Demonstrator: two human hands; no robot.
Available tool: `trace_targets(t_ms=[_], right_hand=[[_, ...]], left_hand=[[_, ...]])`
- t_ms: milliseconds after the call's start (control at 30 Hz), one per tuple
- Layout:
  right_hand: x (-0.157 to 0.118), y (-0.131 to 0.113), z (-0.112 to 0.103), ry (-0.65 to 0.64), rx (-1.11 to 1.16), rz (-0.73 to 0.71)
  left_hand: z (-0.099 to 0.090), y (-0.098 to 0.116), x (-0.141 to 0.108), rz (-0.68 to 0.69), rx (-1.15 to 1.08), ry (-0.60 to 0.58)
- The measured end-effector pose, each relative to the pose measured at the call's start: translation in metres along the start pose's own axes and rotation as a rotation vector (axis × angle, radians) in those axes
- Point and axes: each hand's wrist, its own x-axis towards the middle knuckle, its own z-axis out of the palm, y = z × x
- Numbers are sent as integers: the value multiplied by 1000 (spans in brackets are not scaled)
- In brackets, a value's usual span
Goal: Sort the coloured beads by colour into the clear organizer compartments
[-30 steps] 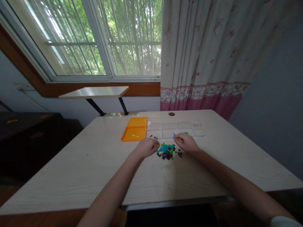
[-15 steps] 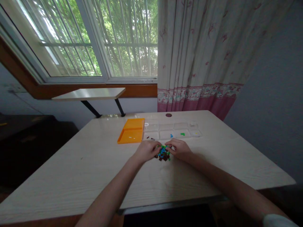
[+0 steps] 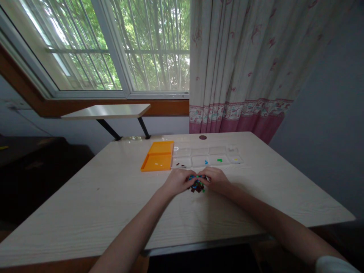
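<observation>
Between my hands, low over the table, is a small model built of blue, green and dark brown plastic bricks [image 3: 196, 187]. My left hand [image 3: 179, 181] grips its left side, the fingers closed and the tips at its top. From the right, my right hand [image 3: 215, 179] pinches the model near its top, its fingertips almost meeting those of the left. Fingers cover much of the upper part, so whether a loose piece is held there cannot be seen. Just beyond the hands lies a clear compartment tray [image 3: 200, 162] with a few small dark, blue, green and yellow pieces.
Left of the clear tray lies an open orange box [image 3: 157, 155] holding small white pieces. The pale wooden table [image 3: 113, 204] reaches back to the wall. A raised shelf [image 3: 109, 110] on black legs stands at the back left, and a curtain [image 3: 230, 76] hangs behind.
My fingertips have closed in over the top of the brick model, hiding more of it. Both hands otherwise stay in nearly the same place.
</observation>
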Motion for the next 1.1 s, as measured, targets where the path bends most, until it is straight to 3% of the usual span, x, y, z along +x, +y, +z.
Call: trace_targets(t_ms=[567, 833, 1100], right_hand=[[1, 4, -2, 60, -18, -61], [4, 29, -31, 313, -135, 42], [4, 33, -43, 342, -123, 85]], left_hand=[[-2, -1, 0, -32, 29, -10], [-6, -19, 0, -197, 213, -147], [2, -23, 1, -175, 140, -165]])
